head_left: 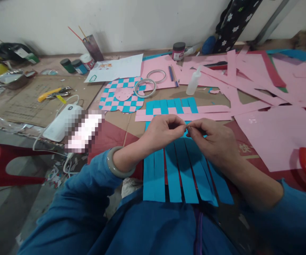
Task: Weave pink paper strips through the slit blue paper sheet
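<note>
My left hand [162, 132] and my right hand [213, 137] meet fingertip to fingertip above the paper, each in a pinch. Whatever lies between the fingertips is too small to make out. Below them spread long blue paper strips [174, 170], their loose ends hanging toward my lap. Farther off, the blue strips cross pink paper strips [211, 112] in an over-and-under weave. A finished-looking blue and pink checkered paper piece [123, 94] with a rounded outline lies to the left, under part of a tape roll [144, 88].
A small glue bottle [193, 83], colored pencils [173, 75] and paint jars [178, 51] stand or lie beyond. Pink paper sheets [277, 136] cover the right side. Orange-handled pliers [50, 94], a white power bank [62, 122] and a red stool [6, 164] are at the left.
</note>
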Available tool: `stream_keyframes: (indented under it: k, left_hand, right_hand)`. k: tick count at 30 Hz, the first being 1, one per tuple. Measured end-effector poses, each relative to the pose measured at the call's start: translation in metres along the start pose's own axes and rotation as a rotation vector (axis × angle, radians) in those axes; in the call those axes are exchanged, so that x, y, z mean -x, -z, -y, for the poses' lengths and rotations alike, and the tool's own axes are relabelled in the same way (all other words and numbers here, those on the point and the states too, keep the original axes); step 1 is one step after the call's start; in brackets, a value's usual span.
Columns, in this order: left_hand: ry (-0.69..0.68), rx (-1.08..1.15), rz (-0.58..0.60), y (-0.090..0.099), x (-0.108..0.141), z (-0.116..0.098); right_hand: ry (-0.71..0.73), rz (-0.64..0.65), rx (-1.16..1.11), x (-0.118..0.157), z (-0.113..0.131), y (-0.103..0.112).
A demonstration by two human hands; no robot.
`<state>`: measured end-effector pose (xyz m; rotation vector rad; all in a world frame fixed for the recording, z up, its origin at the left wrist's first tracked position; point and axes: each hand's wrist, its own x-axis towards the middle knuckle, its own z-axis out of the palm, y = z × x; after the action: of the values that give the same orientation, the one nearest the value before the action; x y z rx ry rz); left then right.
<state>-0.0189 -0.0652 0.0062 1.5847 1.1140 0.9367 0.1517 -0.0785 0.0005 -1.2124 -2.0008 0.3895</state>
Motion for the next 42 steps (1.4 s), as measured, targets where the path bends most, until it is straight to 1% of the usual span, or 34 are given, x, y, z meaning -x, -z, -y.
stream_keyframes:
  k: [3, 9, 16, 21, 27, 42]
  left_hand:
    - [0.009, 0.008, 0.006, 0.0006, -0.0001, -0.0012]
    - [0.031, 0.058, 0.02, 0.0007, -0.0005, -0.0023]
    - [0.086, 0.157, 0.033, -0.0006, -0.002, -0.0026]
    - [0.107, 0.177, 0.041, -0.0008, -0.0019, -0.0028]
    - [0.114, 0.185, 0.037, -0.0012, -0.0015, -0.0033]
    - [0.116, 0.205, 0.037, -0.0018, -0.0017, -0.0038]
  right_hand:
    - [-0.006, 0.001, -0.005, -0.0004, 0.0004, 0.0006]
    - [-0.097, 0.03, -0.081, -0.0029, 0.004, 0.0036]
    - [-0.19, 0.06, -0.183, -0.0051, 0.0073, 0.0052]
    - [-0.241, 0.067, -0.234, -0.0056, 0.0065, 0.0047]
    - [-0.309, 0.124, -0.352, -0.0053, 0.0054, 0.0038]
    - [-0.367, 0.134, -0.455, -0.0039, 0.0046, 0.0027]
